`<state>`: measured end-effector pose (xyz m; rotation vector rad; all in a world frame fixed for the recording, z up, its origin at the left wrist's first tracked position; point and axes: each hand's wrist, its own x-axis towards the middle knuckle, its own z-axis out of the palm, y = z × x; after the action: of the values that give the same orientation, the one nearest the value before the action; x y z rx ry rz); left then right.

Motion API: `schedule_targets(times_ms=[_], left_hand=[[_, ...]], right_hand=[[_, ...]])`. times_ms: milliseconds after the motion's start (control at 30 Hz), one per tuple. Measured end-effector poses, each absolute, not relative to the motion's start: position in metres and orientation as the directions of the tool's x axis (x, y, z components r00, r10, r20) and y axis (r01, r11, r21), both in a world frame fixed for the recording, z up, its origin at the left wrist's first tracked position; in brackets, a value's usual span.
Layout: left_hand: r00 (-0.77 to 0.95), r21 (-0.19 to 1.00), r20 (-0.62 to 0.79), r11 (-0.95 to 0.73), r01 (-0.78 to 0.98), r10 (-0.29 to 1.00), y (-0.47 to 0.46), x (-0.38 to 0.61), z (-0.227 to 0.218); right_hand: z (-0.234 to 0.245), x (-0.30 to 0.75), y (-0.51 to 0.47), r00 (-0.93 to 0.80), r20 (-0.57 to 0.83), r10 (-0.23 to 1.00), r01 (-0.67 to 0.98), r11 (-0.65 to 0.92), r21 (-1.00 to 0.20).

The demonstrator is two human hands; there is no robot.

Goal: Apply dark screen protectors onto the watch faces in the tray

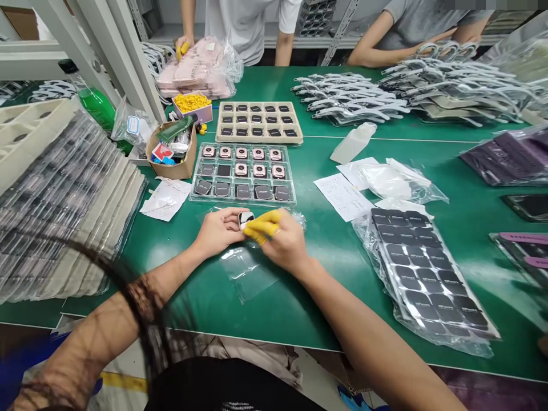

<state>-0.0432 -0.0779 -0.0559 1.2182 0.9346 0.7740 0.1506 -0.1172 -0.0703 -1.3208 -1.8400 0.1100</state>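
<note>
My left hand (219,229) grips a small square watch case (245,217) with a black and white face between thumb and fingers. Yellow finger cots cover fingertips of my right hand (280,237), which pinches at the right edge of the watch case; whatever lies between those fingertips is hidden. Just beyond my hands sits a clear plastic tray (293,181) with pink watch cases (241,170) in its upper rows and black square pieces (243,191) mostly in the nearest row. Clear plastic film (250,274) lies beneath my hands on the green table (308,311).
A beige tray (259,138) of dark pieces stands farther back, near a cardboard box (171,169) of odds and ends. Stacked trays (64,211) rise at left. At right lies a sheet of black stickers (428,274). Two people are across the table beside bagged goods (351,97).
</note>
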Motion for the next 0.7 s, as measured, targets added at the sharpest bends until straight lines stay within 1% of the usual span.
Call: schedule_targets(times_ms=[33,67,167,200,267,333,367,433,467,500,533,600,633,667,700], left_hand=[[0.44,0.982,-0.168,0.188,-0.001,0.882,-0.078,-0.043,-0.056],[0.451,0.983,-0.164,0.184,0.001,0.877,-0.079,-0.043,-0.056],[0.445,0.986,-0.15,0.164,0.006,0.883,-0.078,-0.044,-0.057],[0.444,0.987,-0.149,0.159,0.015,0.884,-0.077,-0.045,-0.056],[0.472,0.987,-0.16,0.151,0.056,0.867,-0.073,-0.049,-0.055],[0.57,0.985,-0.167,0.108,0.137,0.805,-0.068,-0.054,-0.051],[0.64,0.982,-0.159,0.055,0.18,0.752,-0.066,-0.056,-0.049],[0.767,0.967,-0.125,-0.094,0.235,0.629,-0.061,-0.061,-0.044],[0.81,0.955,-0.108,-0.166,0.245,0.576,-0.059,-0.063,-0.042],[0.837,0.943,-0.096,-0.22,0.25,0.539,-0.058,-0.065,-0.041],[0.851,0.933,-0.091,-0.255,0.255,0.518,-0.057,-0.066,-0.039],[0.858,0.917,-0.094,-0.292,0.273,0.506,-0.055,-0.067,-0.038],[0.856,0.91,-0.098,-0.303,0.284,0.507,-0.055,-0.066,-0.038],[0.853,0.903,-0.103,-0.311,0.295,0.512,-0.054,-0.066,-0.037],[0.848,0.898,-0.106,-0.316,0.305,0.519,-0.054,-0.065,-0.037]], right_hand=[[-0.072,0.151,-0.116,-0.102,0.565,0.819,0.741,0.441,-0.506],[-0.074,0.154,-0.114,-0.081,0.55,0.831,0.763,0.407,-0.503],[-0.078,0.177,-0.102,0.118,0.49,0.863,0.863,0.155,-0.48],[-0.077,0.188,-0.099,0.163,0.465,0.87,0.886,0.078,-0.457],[-0.074,0.209,-0.096,0.201,0.439,0.875,0.916,-0.009,-0.402],[-0.066,0.232,-0.1,0.208,0.459,0.864,0.932,-0.032,-0.361],[-0.061,0.245,-0.104,0.232,0.48,0.846,0.934,-0.056,-0.352],[-0.052,0.278,-0.119,0.365,0.494,0.789,0.912,-0.196,-0.36],[-0.049,0.298,-0.129,0.471,0.472,0.745,0.872,-0.315,-0.374],[-0.047,0.32,-0.14,0.591,0.416,0.691,0.803,-0.452,-0.388],[-0.046,0.343,-0.153,0.683,0.321,0.656,0.728,-0.571,-0.38],[-0.046,0.383,-0.178,0.812,0.092,0.576,0.575,-0.764,-0.292],[-0.046,0.399,-0.188,0.83,0.012,0.558,0.545,-0.804,-0.239],[-0.046,0.41,-0.197,0.825,-0.039,0.564,0.546,-0.813,-0.201],[-0.045,0.418,-0.202,0.81,-0.059,0.583,0.565,-0.804,-0.183]])
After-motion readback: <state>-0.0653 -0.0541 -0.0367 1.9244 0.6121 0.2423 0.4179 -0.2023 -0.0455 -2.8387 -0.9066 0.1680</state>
